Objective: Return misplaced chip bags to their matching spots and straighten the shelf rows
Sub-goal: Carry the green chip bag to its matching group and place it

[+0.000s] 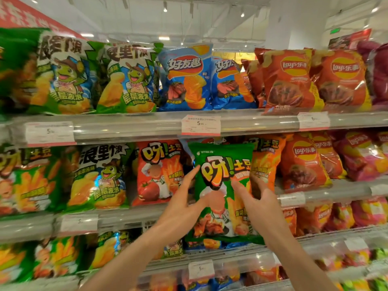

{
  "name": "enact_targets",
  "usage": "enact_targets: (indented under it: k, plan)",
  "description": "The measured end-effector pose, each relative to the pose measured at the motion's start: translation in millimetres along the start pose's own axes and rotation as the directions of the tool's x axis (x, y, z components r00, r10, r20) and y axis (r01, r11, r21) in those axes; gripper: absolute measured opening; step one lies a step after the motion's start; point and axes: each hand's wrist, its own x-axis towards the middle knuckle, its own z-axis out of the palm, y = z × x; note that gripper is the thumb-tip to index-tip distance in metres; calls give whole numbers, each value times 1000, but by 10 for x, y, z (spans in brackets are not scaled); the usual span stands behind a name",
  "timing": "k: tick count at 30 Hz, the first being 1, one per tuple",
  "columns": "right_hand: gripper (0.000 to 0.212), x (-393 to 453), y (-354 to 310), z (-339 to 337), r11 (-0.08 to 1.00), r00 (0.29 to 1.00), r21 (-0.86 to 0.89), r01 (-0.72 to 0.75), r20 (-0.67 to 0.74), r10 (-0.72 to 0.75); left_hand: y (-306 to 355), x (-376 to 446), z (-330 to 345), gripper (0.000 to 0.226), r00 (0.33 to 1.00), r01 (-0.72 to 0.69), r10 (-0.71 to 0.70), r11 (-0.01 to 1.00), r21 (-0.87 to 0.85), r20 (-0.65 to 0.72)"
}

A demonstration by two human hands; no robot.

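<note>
The shelf [130,127] carries rows of chip bags. A green bag [222,185] is held upright before the middle row, covering orange bags [265,162] behind it. The left hand [180,208] and the right hand [260,204] press its two sides; each grip is spread, fingers flat on the bag.

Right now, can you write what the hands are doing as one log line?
step: moving misplaced bag | item: green chip bag | left hand: on bag's left edge | right hand: on bag's right side | place: before orange bags, middle shelf
</note>
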Motion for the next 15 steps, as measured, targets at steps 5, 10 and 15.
enact_targets:
  k: [5, 10, 15]
  plan:
    - [89, -209, -83, 462, 1000, 995, 16, -19, 98, 17, -153, -359, -517, 69, 998, 9, -6, 999, 45, -65]
    - [58, -592, -378, 1132, 1000, 986, -17, -4, 167, 7, -282, -874, -1198, 70, 993, 31, -29, 999, 16, -115]
    - [85, -1112, -662, 2035, 996, 969, -87, 31, 245, -9, -428, -1598, -2099, 80, 976, 64, -47, 995, 73, -211]
